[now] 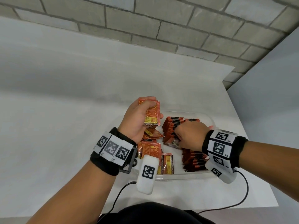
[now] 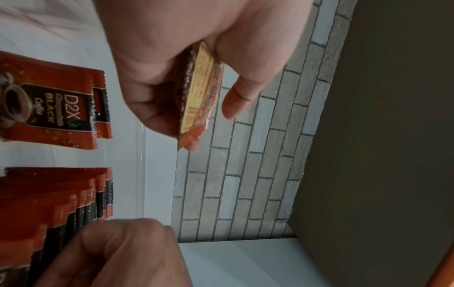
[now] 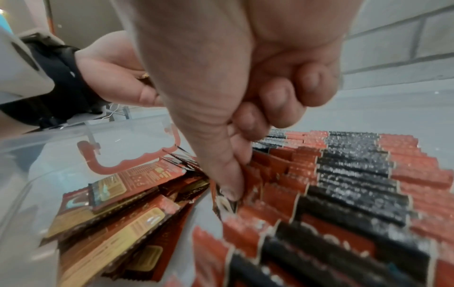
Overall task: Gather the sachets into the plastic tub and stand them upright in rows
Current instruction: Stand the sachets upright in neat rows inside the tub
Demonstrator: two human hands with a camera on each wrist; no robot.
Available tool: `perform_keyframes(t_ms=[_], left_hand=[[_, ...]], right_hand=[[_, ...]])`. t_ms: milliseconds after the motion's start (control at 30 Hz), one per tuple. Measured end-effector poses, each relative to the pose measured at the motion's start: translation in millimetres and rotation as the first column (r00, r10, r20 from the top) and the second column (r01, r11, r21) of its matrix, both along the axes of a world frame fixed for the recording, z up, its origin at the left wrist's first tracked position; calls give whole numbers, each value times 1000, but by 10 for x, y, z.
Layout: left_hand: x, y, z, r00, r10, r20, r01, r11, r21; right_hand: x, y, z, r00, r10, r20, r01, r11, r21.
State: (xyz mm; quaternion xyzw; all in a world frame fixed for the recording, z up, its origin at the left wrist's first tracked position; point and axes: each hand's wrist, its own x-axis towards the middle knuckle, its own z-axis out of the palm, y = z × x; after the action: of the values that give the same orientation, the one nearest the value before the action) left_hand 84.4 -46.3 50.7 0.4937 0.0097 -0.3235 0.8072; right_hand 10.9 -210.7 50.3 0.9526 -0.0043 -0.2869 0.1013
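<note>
Sachets [image 1: 174, 125] (red, black-topped) stand in rows inside clear tub [image 1: 208, 118].

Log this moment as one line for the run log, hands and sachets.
left hand: holds sachet stack above plastic tub | right hand: pinches sachet in upright rows | loose sachets: lying flat, tub's left

The right hand [image 3: 233, 87] pinched one sachet [image 3: 227, 202] at the edge of the upright rows [image 3: 356, 174] inside the clear plastic tub [image 3: 49, 134], beside loose sachets [image 3: 117, 219].
</note>
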Motion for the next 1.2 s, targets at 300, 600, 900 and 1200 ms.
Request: perform_keyframes(t_ms=[300,600,900,1200], left_hand=[[-4,6,9,1000,9,-10,-9,1000,-13],[-3,9,-22,1000,10,-12,-11,999,-36],[17,-3,-58,999,-47,-6,47,999,3],[-116,-68,12,957,-256,135,248,966,73]], right_hand=[[21,-13,-2,998,54,17,-53,998,-24],[-14,-24,55,997,-3,71,1,1000,25],[-17,-80,343,930,-282,235,170,899,403],[-14,-43,517,748,-647,150,139,374,917]])
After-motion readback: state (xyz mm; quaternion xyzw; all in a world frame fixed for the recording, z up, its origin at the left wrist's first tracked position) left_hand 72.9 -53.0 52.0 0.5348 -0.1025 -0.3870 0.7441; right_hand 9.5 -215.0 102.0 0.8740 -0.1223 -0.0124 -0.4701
